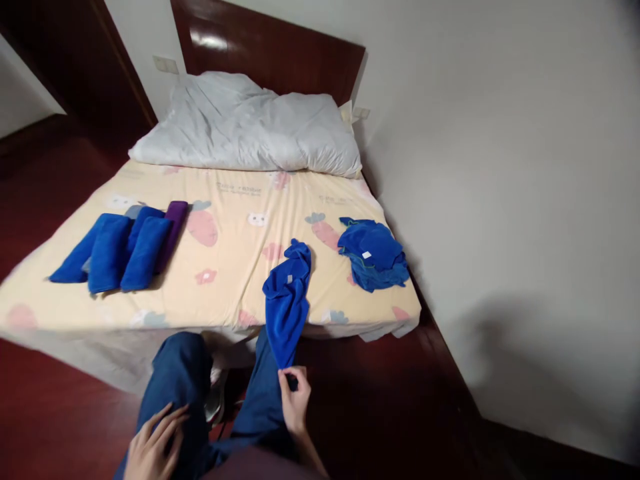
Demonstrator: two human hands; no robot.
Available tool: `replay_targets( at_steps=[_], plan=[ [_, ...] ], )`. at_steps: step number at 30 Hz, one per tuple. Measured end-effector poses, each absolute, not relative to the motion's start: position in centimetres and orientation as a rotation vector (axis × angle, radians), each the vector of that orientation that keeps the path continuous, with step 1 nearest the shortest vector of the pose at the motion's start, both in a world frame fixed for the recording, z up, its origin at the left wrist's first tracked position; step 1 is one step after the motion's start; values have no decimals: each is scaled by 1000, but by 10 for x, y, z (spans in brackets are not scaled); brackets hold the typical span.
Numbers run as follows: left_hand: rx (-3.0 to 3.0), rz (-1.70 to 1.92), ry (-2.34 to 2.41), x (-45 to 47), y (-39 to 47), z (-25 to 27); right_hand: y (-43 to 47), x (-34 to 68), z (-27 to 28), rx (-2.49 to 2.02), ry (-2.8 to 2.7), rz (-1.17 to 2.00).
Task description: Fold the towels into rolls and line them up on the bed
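Note:
A crumpled blue towel (286, 300) lies across the front edge of the bed, its far end bunched on the sheet and a small pale tag on it. Thumb and forefinger of my right hand (295, 393) pinch the towel's near corner, which hangs over my thigh. My left hand (156, 447) rests with fingers apart near my other thigh and holds nothing. Several folded blue towels (107, 253) lie side by side at the left of the bed, with a purple folded one (173, 230) beside them. A loose heap of blue towels (373, 253) sits at the right.
The bed (225, 293) has a cream sheet printed with carrots. A pale quilt (250, 130) is heaped against the dark wooden headboard (280, 47). A white wall (500, 200) stands close along the right side. The floor (390, 400) is dark red.

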State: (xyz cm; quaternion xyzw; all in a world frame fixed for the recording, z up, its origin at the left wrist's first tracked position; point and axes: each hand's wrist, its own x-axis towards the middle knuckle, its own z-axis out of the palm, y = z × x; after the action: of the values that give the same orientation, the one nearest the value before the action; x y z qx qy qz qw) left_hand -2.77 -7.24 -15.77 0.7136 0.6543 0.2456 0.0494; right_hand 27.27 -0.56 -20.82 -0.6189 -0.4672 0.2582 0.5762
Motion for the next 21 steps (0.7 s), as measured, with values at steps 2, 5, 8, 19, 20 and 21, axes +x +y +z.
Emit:
replay_targets(
  at_steps=[2,5,8,19,20,21],
  plan=[
    [2186,701,1844,-25,-71,-155,2,285,-173,-1353,-1248,574],
    [2160,673,1668,-5,-60,-144,21,310,-130,-1245,-1509,488],
    [2202,728,1498,21,-52,-125,29,322,-96,-1184,-1715,394],
    [2432,867,1148,29,-51,-75,-60,211,-88,-829,-2186,710],
    [2457,812,1098,25,-52,-75,-66,203,-93,-852,-2189,741],
    [2469,768,1061,20,-54,-76,-72,197,-98,-870,-2189,762]
  ],
)
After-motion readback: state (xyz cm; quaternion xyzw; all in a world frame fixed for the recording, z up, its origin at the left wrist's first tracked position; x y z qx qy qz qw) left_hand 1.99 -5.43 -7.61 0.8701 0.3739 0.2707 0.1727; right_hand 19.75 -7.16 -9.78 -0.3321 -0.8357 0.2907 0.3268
